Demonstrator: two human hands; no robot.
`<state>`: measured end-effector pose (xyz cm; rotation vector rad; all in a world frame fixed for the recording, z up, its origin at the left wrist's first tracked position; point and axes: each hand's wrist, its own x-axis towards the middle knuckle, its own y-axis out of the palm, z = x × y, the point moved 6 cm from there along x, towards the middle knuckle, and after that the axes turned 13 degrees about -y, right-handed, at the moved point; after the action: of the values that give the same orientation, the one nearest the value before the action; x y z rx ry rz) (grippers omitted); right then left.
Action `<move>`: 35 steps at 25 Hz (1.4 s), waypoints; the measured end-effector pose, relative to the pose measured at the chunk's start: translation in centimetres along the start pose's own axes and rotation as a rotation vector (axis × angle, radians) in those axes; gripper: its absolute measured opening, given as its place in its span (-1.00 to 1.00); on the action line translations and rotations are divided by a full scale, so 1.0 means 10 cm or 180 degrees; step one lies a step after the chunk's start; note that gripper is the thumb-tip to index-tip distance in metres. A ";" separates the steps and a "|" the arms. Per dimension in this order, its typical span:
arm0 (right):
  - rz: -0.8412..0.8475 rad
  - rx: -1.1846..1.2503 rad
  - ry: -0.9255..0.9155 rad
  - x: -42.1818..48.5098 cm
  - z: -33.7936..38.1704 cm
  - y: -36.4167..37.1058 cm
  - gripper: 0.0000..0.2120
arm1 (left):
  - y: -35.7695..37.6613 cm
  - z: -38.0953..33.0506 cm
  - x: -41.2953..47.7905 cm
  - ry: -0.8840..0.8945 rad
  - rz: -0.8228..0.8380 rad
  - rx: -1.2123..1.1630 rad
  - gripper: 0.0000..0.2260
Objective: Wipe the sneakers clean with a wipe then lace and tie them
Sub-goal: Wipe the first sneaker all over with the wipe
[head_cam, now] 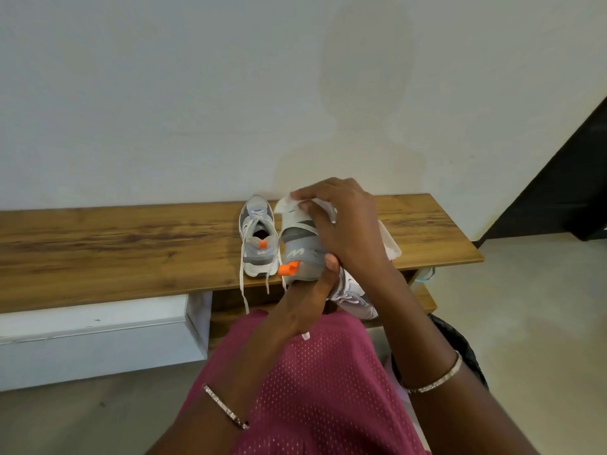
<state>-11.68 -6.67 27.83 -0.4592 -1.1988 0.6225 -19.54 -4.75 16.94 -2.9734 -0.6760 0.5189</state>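
One grey and white sneaker (pixel 258 236) with an orange heel tab stands on the wooden bench (pixel 131 247), its loose laces hanging over the front edge. My left hand (pixel 308 300) grips the heel end of the second sneaker (pixel 299 251) from below and holds it up, turned on its side. My right hand (pixel 341 221) presses a white wipe (pixel 289 205) against the toe end of that sneaker, fingers curled over the wipe. Part of the wipe hangs out to the right of my wrist.
The bench stands against a white wall. A white box (pixel 98 336) sits under its left part. Another light shoe (pixel 356 297) lies on the lower shelf behind my right forearm. A dark object (pixel 460 343) is on the floor at the right.
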 end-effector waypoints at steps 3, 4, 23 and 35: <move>0.0436 -0.0013 -0.0170 0.04 -0.01 0.07 -0.78 | 0.01 0.03 0.03 0.0074 0.0031 0.0053 -0.05; 0.0404 0.0036 -0.0171 0.00 -0.05 0.03 -0.78 | 0.01 0.04 0.03 0.0095 0.0035 0.0047 -0.12; 0.0440 0.0027 -0.0459 -0.20 -0.09 -0.04 -0.74 | 0.06 0.05 -0.01 0.0097 0.0027 0.0807 -0.25; 0.0302 0.0733 -0.0048 -0.55 -0.13 -0.11 -0.79 | 0.00 -0.09 -0.02 0.0922 -0.0197 0.1559 -0.04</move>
<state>-11.54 -11.19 24.23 -0.3181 -1.1084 0.8366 -19.37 -4.83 17.88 -2.4877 -0.5194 0.2016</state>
